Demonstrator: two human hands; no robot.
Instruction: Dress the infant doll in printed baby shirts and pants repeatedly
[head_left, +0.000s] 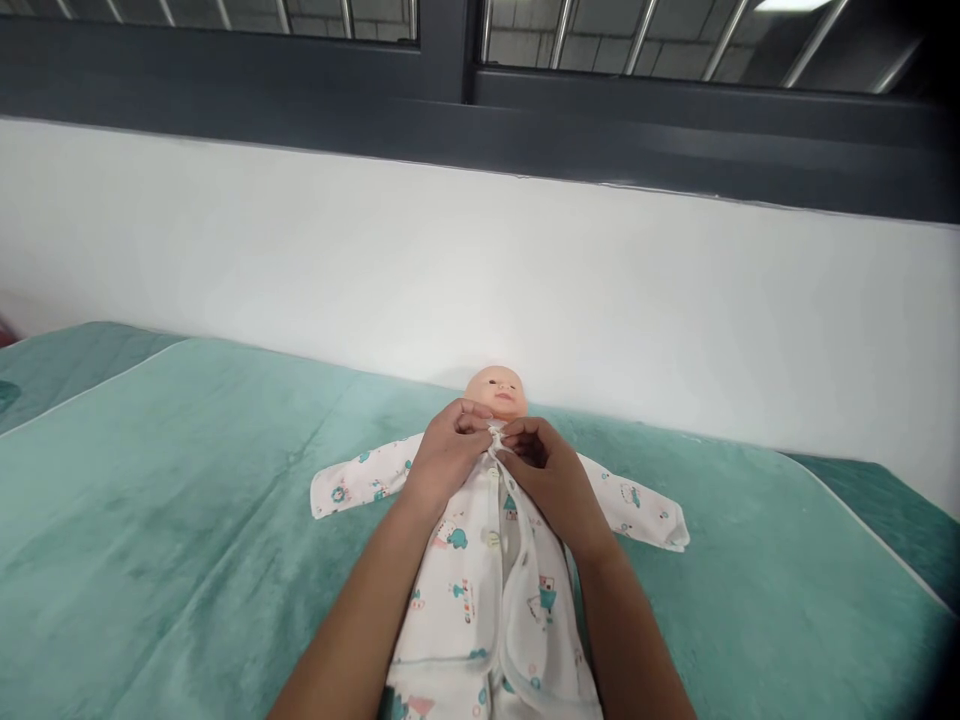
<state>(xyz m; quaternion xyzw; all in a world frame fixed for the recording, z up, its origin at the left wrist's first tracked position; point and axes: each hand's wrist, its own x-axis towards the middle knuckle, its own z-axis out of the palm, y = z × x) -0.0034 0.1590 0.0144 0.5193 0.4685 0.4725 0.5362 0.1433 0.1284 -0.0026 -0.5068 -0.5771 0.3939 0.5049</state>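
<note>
A baby doll (496, 390) lies on its back, its bald head toward the white wall. It wears a white baby jacket (461, 585) printed with small teal and pink figures, the sleeves spread out to both sides. My left hand (453, 446) pinches the collar edge just below the doll's chin. Opposite it, my right hand (544, 462) pinches the other front edge at the same spot. Below my hands the front panels hang loose, with pale buttons (493, 538) showing along one edge. The fingertips partly hide the collar fastening.
A teal blanket (187, 500) with a light border covers the surface under the doll. Behind it rises a white wall (337, 260), topped by a dark window frame (450, 130) with metal bars beyond. Something red (6, 335) shows at the far left edge.
</note>
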